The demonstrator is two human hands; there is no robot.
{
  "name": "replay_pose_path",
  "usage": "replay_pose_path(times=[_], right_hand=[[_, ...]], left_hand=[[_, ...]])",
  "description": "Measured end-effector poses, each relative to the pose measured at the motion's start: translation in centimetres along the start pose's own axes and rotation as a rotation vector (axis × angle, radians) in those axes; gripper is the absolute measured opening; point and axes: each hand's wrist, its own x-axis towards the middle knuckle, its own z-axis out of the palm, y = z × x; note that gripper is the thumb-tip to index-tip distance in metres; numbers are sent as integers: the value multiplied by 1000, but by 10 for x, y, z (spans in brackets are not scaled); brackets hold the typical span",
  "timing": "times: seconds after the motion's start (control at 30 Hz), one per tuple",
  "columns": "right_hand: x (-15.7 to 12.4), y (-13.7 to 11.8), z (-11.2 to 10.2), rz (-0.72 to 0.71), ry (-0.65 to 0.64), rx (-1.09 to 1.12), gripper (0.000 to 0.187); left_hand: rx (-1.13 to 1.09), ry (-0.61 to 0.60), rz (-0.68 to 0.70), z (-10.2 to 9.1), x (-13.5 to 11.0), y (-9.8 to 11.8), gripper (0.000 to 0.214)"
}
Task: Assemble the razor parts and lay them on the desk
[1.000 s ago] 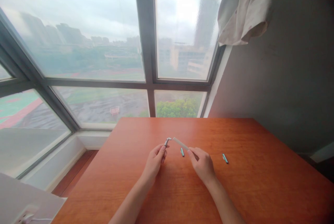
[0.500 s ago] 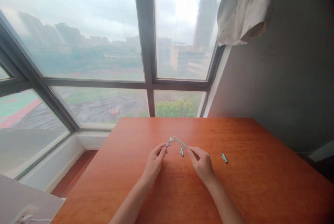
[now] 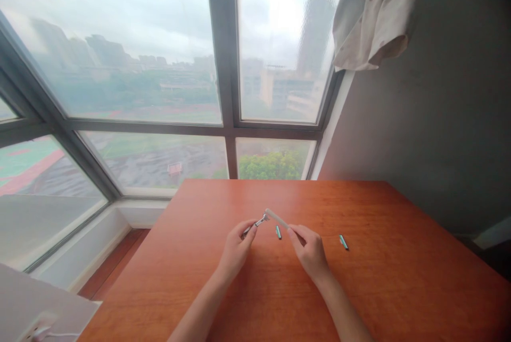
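Silver tool (image 3: 261, 220) (any lettering unreadable) occupies left hand (image 3: 235, 248).

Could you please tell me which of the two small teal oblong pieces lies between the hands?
The left small teal oblong piece, between the bare left hand and bare right hand; the other piece lies to the right of both hands.

Silver tool (image 3: 261, 220) in the left hand (image 3: 235, 249); whitish strip (image 3: 277, 218) in the right hand (image 3: 310, 251); green-and-dark piece (image 3: 278, 232) between the hands, similarly coloured second piece (image 3: 344, 242) right of them. Beneath, reddish-brown table (image 3: 399, 278), faintly wood-grained.
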Motion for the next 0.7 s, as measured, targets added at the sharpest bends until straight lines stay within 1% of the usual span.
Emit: replay_pose_path(times=[0.1,0.27,0.4,0.5,0.6,0.7], right_hand=[[0,-1,0,-21,-34,-11,33],[0,4,0,-1,-7,-54,34],[1,-1,-1,16,-1,27,32],[1,-6,-2,-2,-32,95,33],[1,-6,-2,0,-46,112,35],[1,-6,-2,23,-16,104,35]], left_hand=[[16,8,-3,0,0,0,35],[19,9,2,0,-1,5,36],[-17,-31,9,0,-1,7,39],[-49,-30,-14,0,0,6,39],[-96,-26,-24,0,0,5,38],[-127,-45,-29,0,-1,5,38]])
